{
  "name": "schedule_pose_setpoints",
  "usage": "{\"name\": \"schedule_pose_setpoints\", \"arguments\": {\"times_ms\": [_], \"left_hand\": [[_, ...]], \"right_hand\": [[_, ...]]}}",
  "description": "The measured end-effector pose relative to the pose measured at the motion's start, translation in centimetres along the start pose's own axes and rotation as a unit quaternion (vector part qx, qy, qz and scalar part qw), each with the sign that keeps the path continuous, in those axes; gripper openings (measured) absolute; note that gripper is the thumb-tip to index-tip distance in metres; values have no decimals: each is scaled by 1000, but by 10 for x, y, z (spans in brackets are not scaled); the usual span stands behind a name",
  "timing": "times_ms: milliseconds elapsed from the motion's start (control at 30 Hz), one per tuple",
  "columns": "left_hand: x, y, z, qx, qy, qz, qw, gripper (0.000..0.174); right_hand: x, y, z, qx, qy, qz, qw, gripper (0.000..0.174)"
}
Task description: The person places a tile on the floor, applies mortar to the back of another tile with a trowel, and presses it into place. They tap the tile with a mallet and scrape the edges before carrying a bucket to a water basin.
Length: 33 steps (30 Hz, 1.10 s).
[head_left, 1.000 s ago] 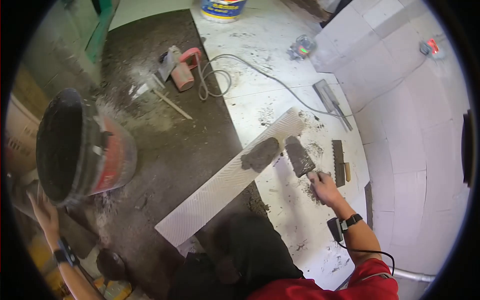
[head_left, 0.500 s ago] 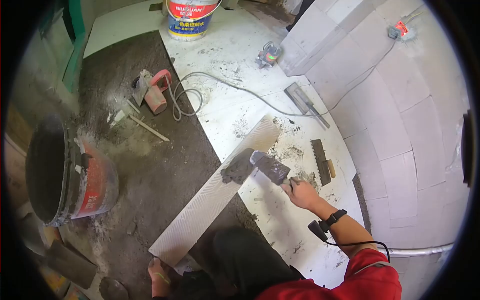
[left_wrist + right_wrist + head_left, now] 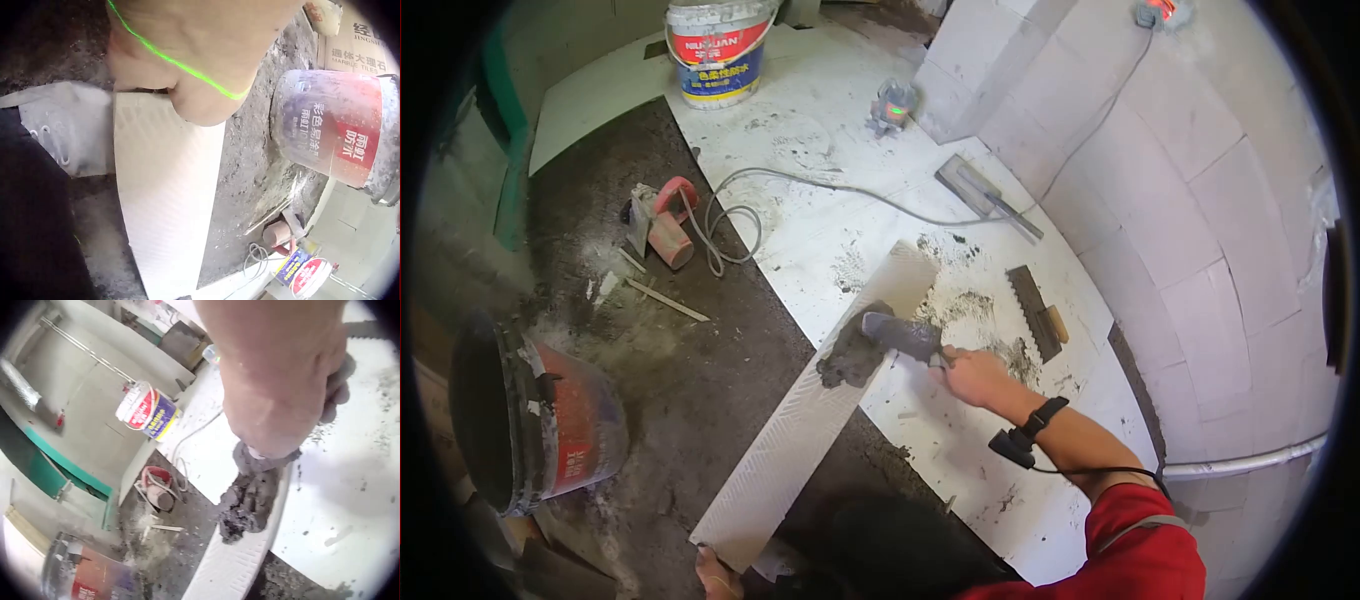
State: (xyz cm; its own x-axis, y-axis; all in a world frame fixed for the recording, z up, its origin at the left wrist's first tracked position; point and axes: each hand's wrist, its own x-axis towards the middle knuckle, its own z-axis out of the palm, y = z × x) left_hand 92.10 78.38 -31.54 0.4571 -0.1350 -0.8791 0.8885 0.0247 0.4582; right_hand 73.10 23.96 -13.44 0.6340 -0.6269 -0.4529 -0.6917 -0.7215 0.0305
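A long, narrow tile strip [image 3: 775,465] with a ridged back lies slantwise in the head view, a heap of grey mortar [image 3: 845,362] on its upper half. My right hand [image 3: 975,377] grips the handle of a trowel [image 3: 907,337], its mortar-coated blade right at the heap. In the right wrist view that hand hides the handle and most of the blade. At the strip's near end my left hand [image 3: 718,576] holds the corner. The left wrist view has its thumb [image 3: 203,103] over the tile's end, the underside hidden.
A mortar-smeared bucket [image 3: 580,425] stands left, a waterproofing pail [image 3: 720,62] at the back. A corded pink power tool [image 3: 670,238] lies on dark floor. On white boards are a laser level [image 3: 892,108], a flat float [image 3: 972,188] and a notched trowel [image 3: 1033,312], near the tiled wall [image 3: 1190,290].
My left hand has come from beside the bucket to the strip's near end. The right hand has moved the trowel leftward onto the mortar. The head view has shifted right.
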Motion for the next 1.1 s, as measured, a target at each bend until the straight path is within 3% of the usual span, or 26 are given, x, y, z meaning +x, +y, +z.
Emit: {"name": "schedule_pose_setpoints", "arguments": {"times_ms": [67, 167, 200, 267, 400, 533, 600, 633, 700, 833, 900, 1000, 1067, 1100], "left_hand": [[22, 1, -14, 45, 27, 31, 998, 48], [-5, 15, 21, 24, 102, 39, 994, 48], [2, 12, 11, 26, 106, 41, 993, 48], [17, 4, -19, -25, -14, 112, 993, 49], [-4, 38, 3, -26, 8, 141, 990, 48], [-22, 65, 35, 1, 36, 131, 991, 48], [-31, 71, 44, 6, 48, 136, 990, 47], [-30, 71, 44, 4, 58, 137, 989, 47], [-28, 73, 39, -4, 52, 149, 987, 45], [-40, 76, 46, -15, 48, 138, 989, 42], [-44, 77, 49, -14, 40, 135, 990, 42], [-37, 74, 42, -13, 20, 149, 989, 41], [-33, 70, 42, -23, 8, 159, 987, 40], [-32, 69, 42, -24, 11, 156, 987, 40]], "right_hand": [[4, 15, 5, -7, -4, 11, 1000, 47], [28, 38, 14, -11, -2, 19, 1000, 48], [36, 43, 19, -4, 0, 22, 1000, 49], [42, 48, 17, 9, 14, 15, 1000, 50], [53, 66, 12, 55, 51, 24, 997, 55], [75, 74, 6, 80, 32, 40, 995, 59], [78, 59, -18, 297, -118, 204, 925, 54], [79, 61, -16, 297, -119, 199, 926, 54], [81, 64, -15, 548, -153, 165, 806, 47], [32, 3, -34, 536, -223, 155, 799, 37], [15, -26, -29, 579, -278, 167, 748, 35], [7, -49, -32, 580, -316, 164, 733, 35], [0, -67, -33, 545, -287, 174, 768, 36], [-1, -68, -31, 527, -307, 129, 782, 37]]}}
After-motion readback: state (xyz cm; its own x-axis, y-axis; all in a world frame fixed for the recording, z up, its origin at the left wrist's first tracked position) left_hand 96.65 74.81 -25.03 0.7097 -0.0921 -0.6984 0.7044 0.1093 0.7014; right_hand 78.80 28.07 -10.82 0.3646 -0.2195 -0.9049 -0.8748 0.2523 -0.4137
